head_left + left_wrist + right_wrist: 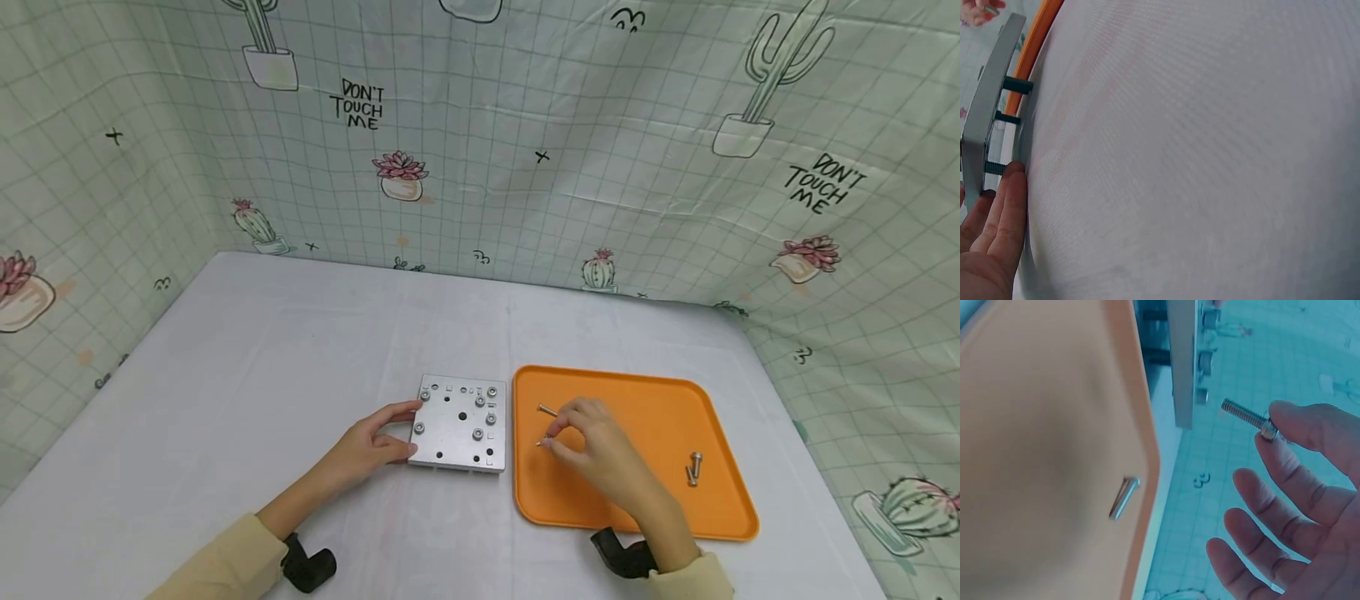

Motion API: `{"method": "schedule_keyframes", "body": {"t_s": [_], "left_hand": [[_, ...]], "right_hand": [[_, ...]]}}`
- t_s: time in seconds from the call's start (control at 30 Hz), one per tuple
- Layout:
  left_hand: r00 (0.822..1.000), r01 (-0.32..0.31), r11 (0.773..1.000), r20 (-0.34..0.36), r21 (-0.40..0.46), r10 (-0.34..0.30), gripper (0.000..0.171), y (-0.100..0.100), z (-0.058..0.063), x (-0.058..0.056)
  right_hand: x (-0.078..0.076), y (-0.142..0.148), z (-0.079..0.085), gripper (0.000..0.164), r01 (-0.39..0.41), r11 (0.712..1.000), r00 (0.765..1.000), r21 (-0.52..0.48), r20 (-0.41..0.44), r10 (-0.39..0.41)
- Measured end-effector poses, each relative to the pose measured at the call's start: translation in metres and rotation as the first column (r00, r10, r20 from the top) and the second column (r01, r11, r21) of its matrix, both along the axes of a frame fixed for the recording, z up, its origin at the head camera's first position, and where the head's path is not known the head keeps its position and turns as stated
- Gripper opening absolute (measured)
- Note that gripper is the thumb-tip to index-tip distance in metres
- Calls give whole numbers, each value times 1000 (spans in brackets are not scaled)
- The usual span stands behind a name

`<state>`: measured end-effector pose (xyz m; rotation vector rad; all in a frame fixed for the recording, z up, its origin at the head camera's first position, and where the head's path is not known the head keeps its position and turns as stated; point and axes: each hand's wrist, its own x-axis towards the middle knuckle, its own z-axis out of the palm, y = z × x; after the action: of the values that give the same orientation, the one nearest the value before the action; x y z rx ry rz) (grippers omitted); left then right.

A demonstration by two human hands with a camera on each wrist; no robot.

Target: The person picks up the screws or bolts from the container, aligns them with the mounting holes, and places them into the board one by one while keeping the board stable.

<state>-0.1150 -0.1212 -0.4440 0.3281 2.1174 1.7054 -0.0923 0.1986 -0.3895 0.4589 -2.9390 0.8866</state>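
A square silver metal plate with holes and several socket head bolts stands on the table, raised on bolt shanks that poke out underneath. My left hand grips the plate's left edge, thumb at the near corner and a finger farther up. In the left wrist view, fingers reach beneath the plate beside a threaded shank. Over the orange tray, my right hand pinches a bolt by its head between thumb and index finger, threaded end pointing out. The other fingers are spread.
Another bolt lies on the tray beside the right hand. More bolts lie near the tray's right side. The tray's left rim runs close along the plate's right edge. A cactus-print cloth hangs behind the white table.
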Motion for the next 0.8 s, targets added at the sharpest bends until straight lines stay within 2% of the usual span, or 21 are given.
{"method": "schedule_keyframes", "body": {"t_s": [0.57, 0.8], "left_hand": [[1000, 5, 1000, -1, 2, -5, 61, 1, 4, -2], [1000, 2, 1000, 14, 14, -2, 61, 0, 4, 0]], "right_hand": [[-5, -43, -8, 9, -68, 998, 997, -11, -43, 67], [-5, -51, -10, 10, -78, 997, 997, -6, -22, 78]]}}
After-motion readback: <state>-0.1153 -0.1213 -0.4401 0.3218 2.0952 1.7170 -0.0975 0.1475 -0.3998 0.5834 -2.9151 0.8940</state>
